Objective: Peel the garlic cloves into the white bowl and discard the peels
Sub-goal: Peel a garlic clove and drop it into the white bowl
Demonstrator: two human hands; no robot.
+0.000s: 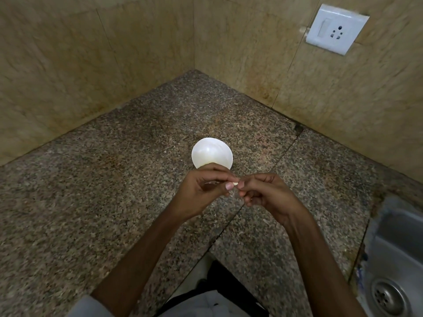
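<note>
Garlic clove (235, 183) pinched between fingers of left hand (201, 191) and right hand (265, 195)

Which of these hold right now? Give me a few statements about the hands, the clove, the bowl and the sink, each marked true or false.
1. The left hand and the right hand both pinch the garlic clove at their fingertips. True.
2. The white bowl stands on the counter just beyond the hands. True.
3. The white bowl is heaped to the rim with cloves. False: most of its inside shows bare white.
4. The sink is on the person's left. False: the sink is at the person's right, at the counter's edge.
5. The garlic clove lies on the counter. False: it is held in the air above it.
</note>
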